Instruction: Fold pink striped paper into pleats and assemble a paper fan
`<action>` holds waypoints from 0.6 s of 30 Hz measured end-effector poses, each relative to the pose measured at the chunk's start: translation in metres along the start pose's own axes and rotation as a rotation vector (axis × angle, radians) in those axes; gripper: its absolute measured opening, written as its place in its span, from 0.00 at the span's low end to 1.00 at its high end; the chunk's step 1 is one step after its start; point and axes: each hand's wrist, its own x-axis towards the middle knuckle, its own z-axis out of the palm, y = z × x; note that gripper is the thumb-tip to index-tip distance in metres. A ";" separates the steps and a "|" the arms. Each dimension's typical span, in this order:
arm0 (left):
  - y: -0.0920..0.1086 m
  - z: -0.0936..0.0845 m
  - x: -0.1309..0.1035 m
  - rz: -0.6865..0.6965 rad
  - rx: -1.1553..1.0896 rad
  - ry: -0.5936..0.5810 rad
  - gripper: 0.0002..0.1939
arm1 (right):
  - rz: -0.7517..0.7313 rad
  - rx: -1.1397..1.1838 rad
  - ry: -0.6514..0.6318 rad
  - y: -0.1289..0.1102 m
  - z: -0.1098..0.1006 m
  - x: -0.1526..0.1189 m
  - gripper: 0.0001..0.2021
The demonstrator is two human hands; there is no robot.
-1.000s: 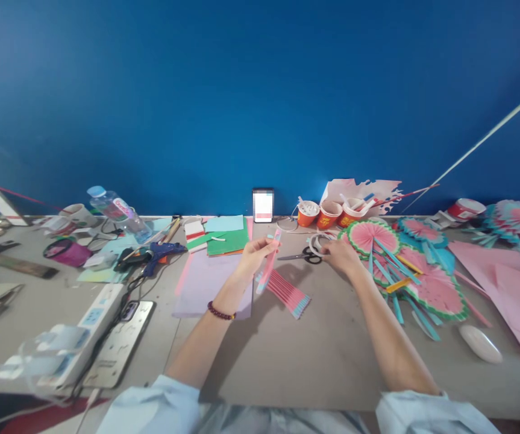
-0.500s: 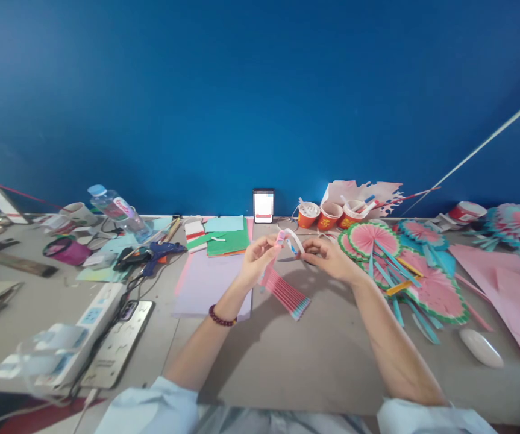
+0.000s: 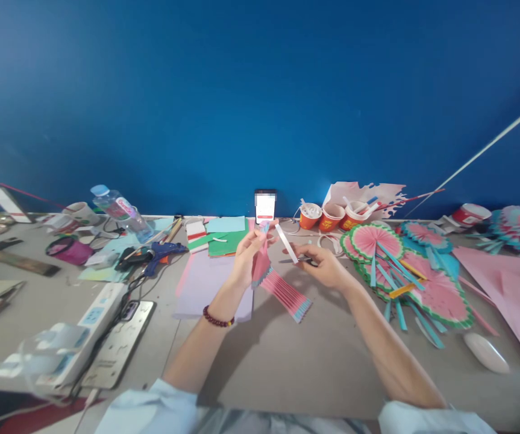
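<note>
Between the fingers of my left hand (image 3: 244, 260) is a strip of pleated pink paper (image 3: 262, 260), held upright with its fold lines showing. My right hand (image 3: 325, 266) pinches the near end of a roll of white tape (image 3: 285, 243), turned edge-on. The tape roll's far end is close to the top of the pink paper; whether a strand joins them I cannot tell. Below my hands, another pleated pink section with light blue ends (image 3: 288, 296) lies fanned on the table; it may be part of the same paper.
Finished pink and green paper fans (image 3: 375, 241) lie at the right, near a white mouse (image 3: 485, 353). Red paper cups (image 3: 332, 218) and a lit phone (image 3: 266, 207) stand along the wall. Purple paper sheets (image 3: 200, 289), a blue glue gun (image 3: 162, 256) and a power strip (image 3: 90, 325) are left.
My right hand has moved left and turned the tape roll from a ring view to edge-on. My left hand has shifted slightly left, and the pink paper now stands more visibly in it.
</note>
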 end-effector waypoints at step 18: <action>-0.003 0.002 -0.004 0.181 0.377 0.000 0.12 | 0.035 -0.003 0.133 -0.022 0.003 -0.008 0.12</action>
